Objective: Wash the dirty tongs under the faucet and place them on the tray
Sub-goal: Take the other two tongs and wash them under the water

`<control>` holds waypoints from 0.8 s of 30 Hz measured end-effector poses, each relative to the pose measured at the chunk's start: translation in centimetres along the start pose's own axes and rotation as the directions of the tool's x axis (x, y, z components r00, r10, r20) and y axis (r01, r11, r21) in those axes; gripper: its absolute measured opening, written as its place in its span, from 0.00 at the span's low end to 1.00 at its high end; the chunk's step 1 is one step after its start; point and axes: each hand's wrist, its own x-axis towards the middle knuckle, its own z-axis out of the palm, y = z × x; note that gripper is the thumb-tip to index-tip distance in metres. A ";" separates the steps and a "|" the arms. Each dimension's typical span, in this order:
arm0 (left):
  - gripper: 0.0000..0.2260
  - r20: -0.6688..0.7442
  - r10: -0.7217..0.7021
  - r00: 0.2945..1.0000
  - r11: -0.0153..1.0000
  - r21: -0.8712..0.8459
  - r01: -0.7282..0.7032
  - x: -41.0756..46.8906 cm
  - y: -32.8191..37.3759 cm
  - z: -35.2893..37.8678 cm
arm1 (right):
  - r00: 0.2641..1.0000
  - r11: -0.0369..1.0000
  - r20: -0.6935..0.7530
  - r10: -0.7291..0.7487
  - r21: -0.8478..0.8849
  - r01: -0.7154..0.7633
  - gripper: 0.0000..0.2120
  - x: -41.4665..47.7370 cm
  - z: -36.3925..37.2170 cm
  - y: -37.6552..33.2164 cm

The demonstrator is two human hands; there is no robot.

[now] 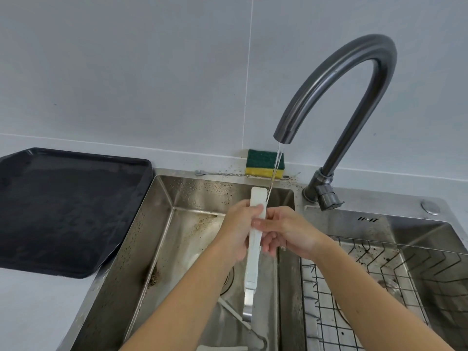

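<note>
White tongs (254, 259) with a metal hinge end stand nearly upright over the left sink basin (162, 224). My left hand (238, 229) grips them near the upper end. My right hand (286, 234) touches the same stretch, its fingers laid on the tongs from the right. Water runs from the dark curved faucet (336, 79) and lands on the tongs' top tip. A black tray (63, 211) lies on the counter at the left, nothing on it.
A green and yellow sponge (264, 163) leans on the wall behind the sink. A wire rack (367, 287) sits in the right basin. A thin white tool (235, 315) lies on the left basin's bottom by the drain.
</note>
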 end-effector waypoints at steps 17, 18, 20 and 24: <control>0.07 -0.034 0.252 0.967 0.945 0.223 -0.239 -1.0 -1.0 1.3 | 0.950 0.972 -0.257 -0.176 0.108 0.210 0.18 -0.7 -1.7 -0.5; 0.08 -0.019 0.262 0.965 0.940 0.231 -0.251 -1.1 -1.0 1.5 | 0.956 0.960 -0.227 -0.186 0.167 0.226 0.18 -0.7 -1.8 -0.4; 0.15 0.007 0.269 0.963 0.924 0.281 -0.260 -1.1 -1.0 1.7 | 0.959 0.941 -0.200 -0.202 0.231 0.246 0.15 -0.5 -2.0 -0.3; 0.27 0.044 0.205 0.978 0.913 0.352 -0.207 -1.0 -0.7 1.5 | 0.951 0.964 -0.253 -0.178 0.152 0.220 0.10 0.0 -1.7 -0.6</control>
